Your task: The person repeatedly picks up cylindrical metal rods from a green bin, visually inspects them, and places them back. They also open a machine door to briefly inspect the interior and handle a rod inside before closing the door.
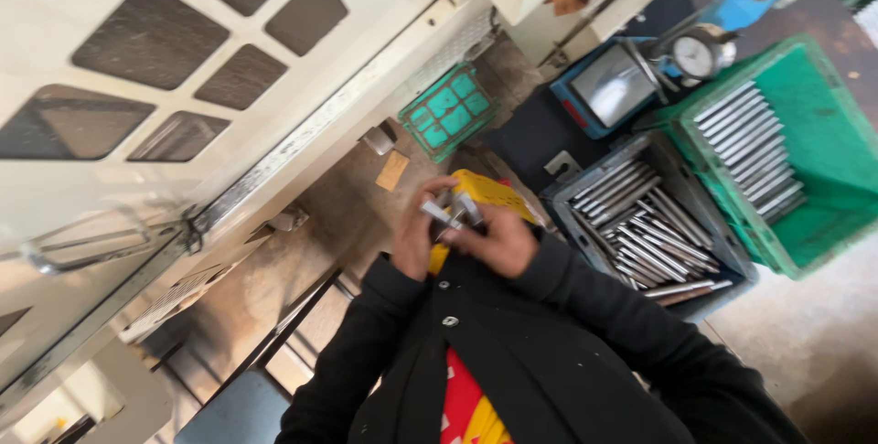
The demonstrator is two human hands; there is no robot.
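Fingers: curled shut on small metal pieces (450, 211), centre of frame, both hands.
Left hand (417, 234): gripping from left side, thumb up by pieces.
Right hand (498, 241): closed over pieces from right, touching left hand.
Yellow object (489, 192): just behind hands, partly hidden; kind unclear.
Grey crate (663, 156): right of hands, full of metal rods (640, 224).
Green crate (823, 170): far right, row of rods along upper wall.
Dial gauge (693, 55): upper right, by blue-framed block.
Machine door (183, 87): upper left, dark window panels.
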